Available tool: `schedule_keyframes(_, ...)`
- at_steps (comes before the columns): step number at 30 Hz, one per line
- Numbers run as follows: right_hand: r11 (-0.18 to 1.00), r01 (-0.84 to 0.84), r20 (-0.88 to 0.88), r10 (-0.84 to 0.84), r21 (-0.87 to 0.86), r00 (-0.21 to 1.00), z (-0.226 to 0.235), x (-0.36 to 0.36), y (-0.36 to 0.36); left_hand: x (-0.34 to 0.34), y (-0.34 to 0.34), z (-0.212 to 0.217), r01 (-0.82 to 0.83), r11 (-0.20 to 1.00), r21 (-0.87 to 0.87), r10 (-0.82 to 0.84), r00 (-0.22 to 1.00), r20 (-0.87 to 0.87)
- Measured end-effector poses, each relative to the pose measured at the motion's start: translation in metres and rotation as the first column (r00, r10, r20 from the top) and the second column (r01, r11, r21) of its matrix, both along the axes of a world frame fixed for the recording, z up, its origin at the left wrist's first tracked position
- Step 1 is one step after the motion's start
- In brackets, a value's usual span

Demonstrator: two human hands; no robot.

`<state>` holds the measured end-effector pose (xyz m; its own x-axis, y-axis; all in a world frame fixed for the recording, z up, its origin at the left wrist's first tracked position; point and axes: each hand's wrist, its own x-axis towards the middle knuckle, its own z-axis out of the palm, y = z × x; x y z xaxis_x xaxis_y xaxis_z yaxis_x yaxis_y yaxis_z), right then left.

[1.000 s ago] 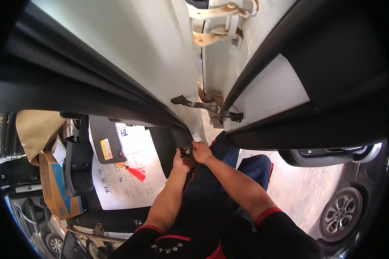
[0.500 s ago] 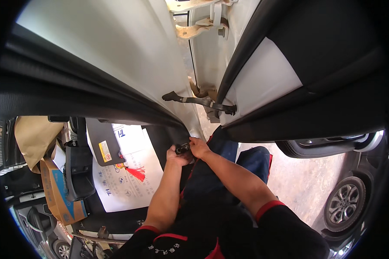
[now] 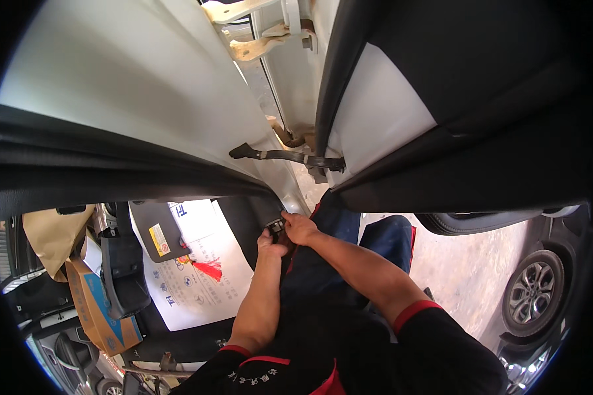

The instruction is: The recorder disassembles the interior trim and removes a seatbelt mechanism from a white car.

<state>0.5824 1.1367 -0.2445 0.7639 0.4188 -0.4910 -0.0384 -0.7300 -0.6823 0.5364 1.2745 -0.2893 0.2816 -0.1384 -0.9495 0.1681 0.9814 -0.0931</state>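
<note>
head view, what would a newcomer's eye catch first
Probably the bright red tassel against the white printed sheet, left of centre. Next, near the middle, the hands, left and right, close together at a small dark part. The spoked wheel stands out at far right.

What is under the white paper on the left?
A black surface shows beyond the right and lower edges of the paper. Whatever lies directly beneath is covered and cannot be seen.
</note>
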Motion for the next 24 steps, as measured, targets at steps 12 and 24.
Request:
schedule_keyframes(12,0.950,-0.169,0.007,0.177,-0.263,0.984,0.032,-0.006,0.013,0.001,-0.011,-0.033,0.220,0.927,0.305,-0.221,0.975,-0.034)
schedule_keyframes(24,0.958,0.126,0.358,-0.216,0.259,0.908,0.030,0.011,0.029,0.005,0.001,0.027,0.038,0.999,0.018,-0.037,0.996,-0.077)
